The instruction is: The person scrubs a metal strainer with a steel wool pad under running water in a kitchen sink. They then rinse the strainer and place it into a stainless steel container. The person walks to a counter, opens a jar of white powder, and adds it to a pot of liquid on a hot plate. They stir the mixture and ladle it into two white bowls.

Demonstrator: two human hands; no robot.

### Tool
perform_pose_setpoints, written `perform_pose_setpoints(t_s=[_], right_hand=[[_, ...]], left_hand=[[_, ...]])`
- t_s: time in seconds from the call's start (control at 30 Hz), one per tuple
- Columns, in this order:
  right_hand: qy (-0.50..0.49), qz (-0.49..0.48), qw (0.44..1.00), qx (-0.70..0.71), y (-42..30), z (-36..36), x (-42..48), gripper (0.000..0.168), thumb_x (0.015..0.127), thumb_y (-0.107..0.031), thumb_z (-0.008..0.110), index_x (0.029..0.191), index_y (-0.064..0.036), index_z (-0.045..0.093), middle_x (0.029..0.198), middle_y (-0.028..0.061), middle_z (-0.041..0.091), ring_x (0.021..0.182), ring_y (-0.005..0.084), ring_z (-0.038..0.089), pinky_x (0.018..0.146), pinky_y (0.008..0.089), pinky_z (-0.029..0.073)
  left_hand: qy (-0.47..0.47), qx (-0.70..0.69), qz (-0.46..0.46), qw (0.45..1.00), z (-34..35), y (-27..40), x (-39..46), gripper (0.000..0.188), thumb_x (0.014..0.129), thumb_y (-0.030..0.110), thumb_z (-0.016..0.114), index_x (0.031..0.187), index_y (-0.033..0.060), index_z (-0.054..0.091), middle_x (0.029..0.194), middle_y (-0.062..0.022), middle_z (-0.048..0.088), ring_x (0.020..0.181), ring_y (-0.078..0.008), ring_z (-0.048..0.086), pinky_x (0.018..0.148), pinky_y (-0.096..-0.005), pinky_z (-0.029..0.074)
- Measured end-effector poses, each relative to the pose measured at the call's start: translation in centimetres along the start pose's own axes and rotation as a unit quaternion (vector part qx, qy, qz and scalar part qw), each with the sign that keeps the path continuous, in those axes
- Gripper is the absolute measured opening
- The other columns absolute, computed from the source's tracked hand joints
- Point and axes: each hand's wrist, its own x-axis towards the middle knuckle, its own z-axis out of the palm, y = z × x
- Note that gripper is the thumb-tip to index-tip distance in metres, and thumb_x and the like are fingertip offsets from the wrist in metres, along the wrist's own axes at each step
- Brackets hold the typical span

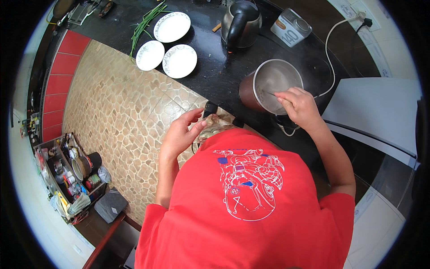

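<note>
My right hand (299, 107) grips a thin utensil (270, 93) between thumb and fingers, over the near rim of a deep brown pot. This pot (249, 91) has a metal rim and stands on the black countertop (215, 79). Cloudy, greyish liquid (278, 74) fills part of it, and the utensil's lower end is lost in that liquid. In front of my body, on the left, my left hand (181, 132) hovers beyond the counter edge with nothing in it. Its fingers are apart and slightly bent.
Three patterned white plates (172, 27) lie left on the counter beside green scallions (144, 27). A kettle (247, 25) and a white canister (291, 27) stand behind the pot. A white cable (331, 64) runs to the wall. A crowded rack (72, 175) stands across the floor.
</note>
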Motion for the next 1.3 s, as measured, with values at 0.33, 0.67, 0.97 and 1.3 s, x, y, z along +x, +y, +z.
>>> perform_pose_setpoints(t_s=[0.33,0.67,0.97,1.3], right_hand=[[0.035,-0.009,0.991,-0.132,1.0,-0.3,-0.6,0.011,0.077,-0.007,0.064,0.088,-0.005,0.066,0.073,0.0101,0.059,0.070,0.0281,0.058,0.064,0.0386,0.049],[0.062,0.000,0.998,-0.028,-0.2,1.0,0.4,0.009,0.080,-0.010,0.063,0.087,-0.005,0.066,0.074,0.0104,0.060,0.066,0.0297,0.059,0.061,0.0386,0.049],[0.047,0.043,0.989,-0.131,0.0,-0.1,-1.4,0.008,0.080,-0.011,0.062,0.085,-0.006,0.066,0.072,0.0110,0.061,0.066,0.0293,0.061,0.059,0.0386,0.049],[0.115,0.063,0.988,-0.082,1.2,1.0,1.2,0.010,0.081,-0.013,0.063,0.084,-0.006,0.068,0.074,0.0120,0.063,0.068,0.0309,0.062,0.061,0.0391,0.050]], left_hand=[[-0.003,0.010,0.018,1.000,-0.4,-0.2,1.0,0.043,0.089,0.019,0.063,0.127,0.0011,0.052,0.112,-0.0158,0.064,0.103,-0.0221,0.062,0.088,-0.0344,0.049],[-0.001,0.024,0.033,0.999,-1.4,1.4,1.5,0.045,0.088,0.025,0.065,0.125,0.0023,0.054,0.112,-0.0191,0.063,0.104,-0.0267,0.062,0.088,-0.0367,0.049],[-0.010,0.026,0.027,0.999,-1.8,2.1,2.2,0.043,0.089,0.022,0.064,0.126,0.0038,0.054,0.113,-0.0150,0.064,0.102,-0.0223,0.063,0.086,-0.0343,0.050],[-0.307,0.053,0.158,0.937,5.5,4.6,8.8,0.026,0.090,0.022,0.060,0.098,-0.0009,0.068,0.096,-0.0155,0.067,0.089,-0.0239,0.065,0.079,-0.0311,0.049]])
